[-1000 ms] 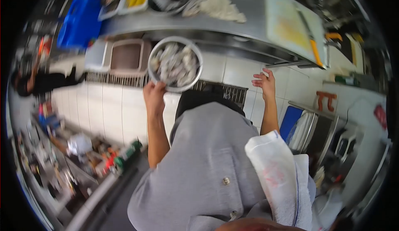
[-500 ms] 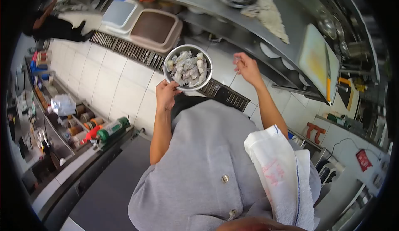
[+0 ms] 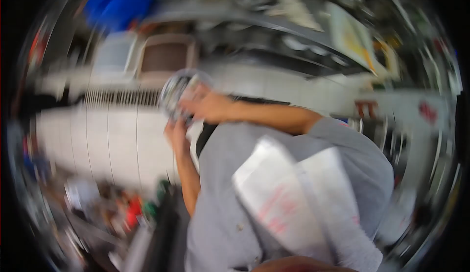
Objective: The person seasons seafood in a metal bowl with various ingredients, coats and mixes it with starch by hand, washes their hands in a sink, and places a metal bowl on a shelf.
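Note:
My left hand (image 3: 177, 132) is closed on the near rim of a round metal bowl (image 3: 169, 93). Whitish and greyish pieces, seemingly wrapped in clear plastic, fill the bowl; motion blur smears them now. Over the bowl's right side lies my right hand (image 3: 204, 104), its fingers pointing left across the contents. Whether those fingers grip anything is lost in the blur. A white towel (image 3: 279, 193) with red marks hangs over my right shoulder onto the grey shirt (image 3: 220, 174).
Beyond the bowl stand a brown-lidded bin (image 3: 166, 56) and a grey-lidded bin (image 3: 115, 54). A floor drain grate (image 3: 115, 97) runs across white tiles. Along the far side is a steel counter (image 3: 245, 20) with a cutting board (image 3: 350, 37). A person in dark clothes (image 3: 41, 104) is at the left.
My right hand has swung left from beside the counter to over the bowl. My view has turned, and the bowl now sits further left and lower. My left hand keeps its hold.

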The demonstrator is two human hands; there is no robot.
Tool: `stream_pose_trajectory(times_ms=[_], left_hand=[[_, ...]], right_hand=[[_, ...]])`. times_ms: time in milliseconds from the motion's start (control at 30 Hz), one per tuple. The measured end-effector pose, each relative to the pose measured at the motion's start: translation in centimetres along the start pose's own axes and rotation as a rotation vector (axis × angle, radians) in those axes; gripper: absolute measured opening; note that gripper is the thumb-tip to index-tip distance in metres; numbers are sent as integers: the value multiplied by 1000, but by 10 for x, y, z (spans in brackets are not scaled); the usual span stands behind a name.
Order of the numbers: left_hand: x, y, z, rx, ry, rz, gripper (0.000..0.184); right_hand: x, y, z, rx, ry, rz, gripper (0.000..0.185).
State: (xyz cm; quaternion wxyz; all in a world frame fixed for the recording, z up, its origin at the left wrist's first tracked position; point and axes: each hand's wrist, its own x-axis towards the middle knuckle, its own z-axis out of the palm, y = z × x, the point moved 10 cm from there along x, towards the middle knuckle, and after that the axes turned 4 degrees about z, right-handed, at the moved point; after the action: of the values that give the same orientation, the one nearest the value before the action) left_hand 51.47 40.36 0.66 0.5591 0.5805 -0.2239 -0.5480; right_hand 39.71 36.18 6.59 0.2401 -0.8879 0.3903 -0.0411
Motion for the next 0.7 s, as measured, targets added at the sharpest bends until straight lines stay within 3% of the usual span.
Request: stream_pose_trajectory(times_ms=[67, 200, 300, 400, 533, 600, 700], left_hand=[[8, -1, 13, 12, -52, -28, 26], [15, 6, 30, 134, -93, -39, 14], [28, -1, 73, 171, -200, -69, 13], [33, -11, 114, 198, -292, -101, 13], [21, -15, 204, 157, -401, -115, 13], [13, -25, 247, 204, -472, -114, 14], [10, -47, 313, 215, -519, -126, 13]], right_hand=[[-16, -12, -32, -237, 299, -223, 46], [-46, -1, -80, -18, 435, -115, 42], [-92, 59, -119, 123, 701, 181, 33], [-144, 123, -133, 229, 796, 431, 27], [-216, 198, -149, 237, 882, 597, 20], [-248, 240, -144, 450, 892, 724, 16], [-271, 302, -134, 705, 891, 650, 16]])
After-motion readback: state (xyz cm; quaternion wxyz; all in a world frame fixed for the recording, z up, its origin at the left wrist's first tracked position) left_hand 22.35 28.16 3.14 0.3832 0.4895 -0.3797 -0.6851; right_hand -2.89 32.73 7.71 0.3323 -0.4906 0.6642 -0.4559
